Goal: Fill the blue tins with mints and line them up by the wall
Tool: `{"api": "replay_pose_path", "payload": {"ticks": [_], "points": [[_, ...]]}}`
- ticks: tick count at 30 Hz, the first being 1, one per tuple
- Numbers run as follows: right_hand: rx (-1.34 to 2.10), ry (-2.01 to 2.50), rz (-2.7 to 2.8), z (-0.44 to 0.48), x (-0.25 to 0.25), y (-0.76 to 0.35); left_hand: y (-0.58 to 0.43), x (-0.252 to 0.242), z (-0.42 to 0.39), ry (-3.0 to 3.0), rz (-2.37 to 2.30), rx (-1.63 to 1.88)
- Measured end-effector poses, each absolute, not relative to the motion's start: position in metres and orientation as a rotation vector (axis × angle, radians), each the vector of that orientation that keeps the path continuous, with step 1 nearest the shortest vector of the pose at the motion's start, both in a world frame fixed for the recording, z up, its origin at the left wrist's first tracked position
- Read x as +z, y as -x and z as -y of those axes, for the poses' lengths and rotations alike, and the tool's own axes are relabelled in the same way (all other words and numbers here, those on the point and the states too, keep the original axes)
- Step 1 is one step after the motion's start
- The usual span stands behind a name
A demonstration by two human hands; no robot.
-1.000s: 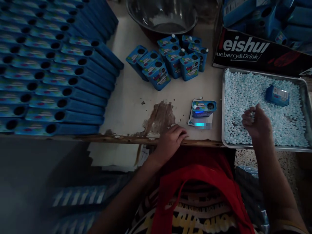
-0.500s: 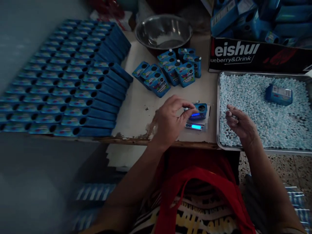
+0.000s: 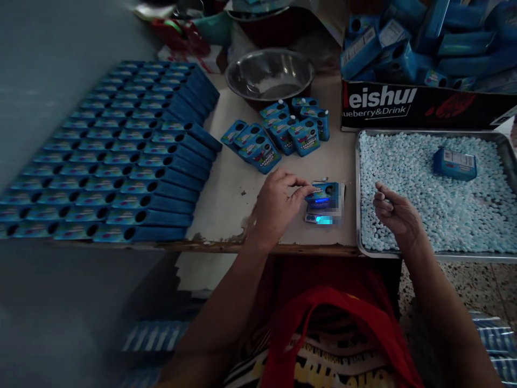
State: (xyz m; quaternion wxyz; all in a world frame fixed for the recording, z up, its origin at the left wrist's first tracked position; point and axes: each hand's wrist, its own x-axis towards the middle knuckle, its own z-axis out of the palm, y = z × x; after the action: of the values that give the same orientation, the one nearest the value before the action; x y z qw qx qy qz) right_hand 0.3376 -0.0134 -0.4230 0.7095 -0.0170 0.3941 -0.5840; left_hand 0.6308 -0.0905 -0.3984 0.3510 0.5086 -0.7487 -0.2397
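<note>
My left hand point(image 3: 278, 205) pinches thumb and index finger together at the left edge of a small blue candy box point(image 3: 328, 188). This box sits over a small digital scale point(image 3: 311, 219), whose lit display glows blue; its figures are blurred out. Above the left part of a metal tray point(image 3: 357, 215) is my right hand point(image 3: 398, 213), palm turned up and fingers curled around a few pale candies point(image 3: 388, 205). Many light blue and white candies point(image 3: 412, 161) fill the tray. On top of them lies another blue box point(image 3: 455, 164).
Rows of blue boxes point(image 3: 133, 156) cover the table's left side. Several boxes with candies on top point(image 3: 274, 132) stand before a steel bowl point(image 3: 270, 75). A black carton point(image 3: 428, 105) full of blue boxes is behind the tray. The table's wooden front edge point(image 3: 315, 250) is worn.
The view has tilted up slightly, so the table appears lower. My left fingertips have shifted from over the box to its left edge. My right hand stays over the tray, fingers curled.
</note>
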Motion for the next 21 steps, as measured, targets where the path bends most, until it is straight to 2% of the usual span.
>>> {"api": "replay_pose_path", "payload": {"ticks": [9, 14, 17, 21], "points": [[-1.319, -0.054, -0.918, 0.009, -0.42, -0.337, -0.603, -0.39, 0.095, -1.036, 2.136, -0.741], [-1.307, -0.078, -0.967, 0.004, -0.42, -0.337, -0.619, -0.375, 0.094, -1.035, 2.459, -0.721], [-1.308, -0.125, -0.995, 0.001, -0.422, -0.335, -0.654, -0.347, 0.131, -1.179, 2.411, -0.623], [-1.339, -0.186, -1.012, -0.002, -0.426, -0.331, -0.733, -0.307, 0.239, -1.423, 2.146, -0.222]]}}
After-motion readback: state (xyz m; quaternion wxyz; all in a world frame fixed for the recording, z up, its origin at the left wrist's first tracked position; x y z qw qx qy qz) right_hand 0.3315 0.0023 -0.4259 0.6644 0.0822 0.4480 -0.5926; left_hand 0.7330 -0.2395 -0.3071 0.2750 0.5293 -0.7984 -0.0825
